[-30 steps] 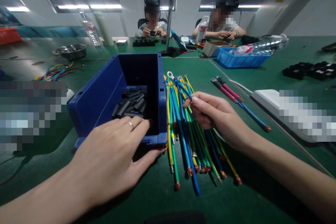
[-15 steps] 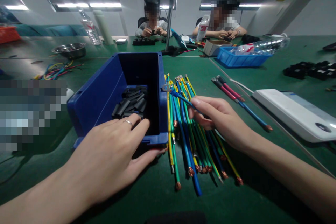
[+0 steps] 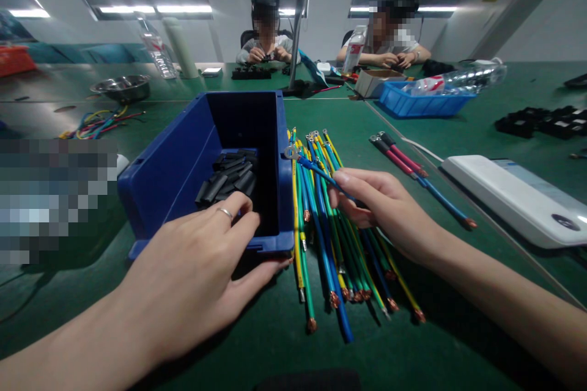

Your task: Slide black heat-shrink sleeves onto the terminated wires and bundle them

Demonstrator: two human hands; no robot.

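My left hand (image 3: pixel 197 269) reaches over the near rim of a blue plastic bin (image 3: pixel 169 165), fingers dipping toward the short black tubes (image 3: pixel 229 178) inside; a ring shows on one finger. Whether the fingertips hold a tube is hidden. My right hand (image 3: pixel 385 208) pinches a blue wire (image 3: pixel 316 171) with a ring terminal at its tip, lifted slightly and pointing left toward the bin. Under it lies a pile of blue, green and yellow wires (image 3: pixel 330 238) with copper ends on the green table.
Two red and blue wires (image 3: pixel 413 174) lie right of the pile, beside a white flat device (image 3: pixel 509 198). Farther back stand a blue tray (image 3: pixel 419 104), a steel bowl (image 3: pixel 121 87) and loose coloured wires (image 3: pixel 98 124). Two people work at the far side.
My right hand has lifted the blue wire and swung its terminal end left toward the bin. My left fingers have curled a little deeper into the bin.
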